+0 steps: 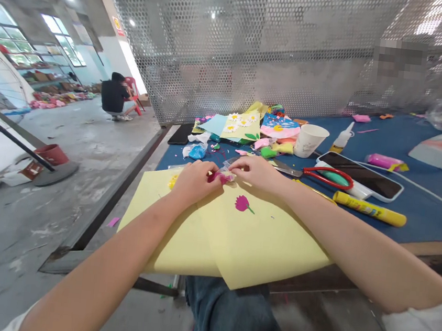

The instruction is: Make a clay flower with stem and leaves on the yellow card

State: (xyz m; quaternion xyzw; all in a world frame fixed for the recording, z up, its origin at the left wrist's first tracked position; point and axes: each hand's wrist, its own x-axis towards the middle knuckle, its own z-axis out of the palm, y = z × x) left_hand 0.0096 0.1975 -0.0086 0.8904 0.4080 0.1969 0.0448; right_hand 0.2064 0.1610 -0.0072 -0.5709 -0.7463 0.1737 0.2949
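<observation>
Between my two hands is a small clear plastic packet (pixel 224 178) with magenta modelling clay inside. My left hand (pixel 197 179) is closed on its left side, thumb and fingers pinching. At the other end, my right hand (pixel 255 172) pinches the clear wrapper with bent fingers. Beneath them lie pale yellow paper sheets (pixel 193 241), partly hanging over the table edge. A magenta tulip shape with a green stem (pixel 242 203) sits on the paper, below my right hand. Some yellow clay (pixel 172 181) shows just left of my left hand.
Right of my forearm lie red-handled scissors (pixel 328 177), a yellow glue stick (pixel 370 209) and a white-edged phone (pixel 362 175). Behind stand a paper cup (pixel 311 141), a glue bottle (pixel 342 139) and a daisy card (pixel 241 125). A perforated metal panel (pixel 232 56) backs the table.
</observation>
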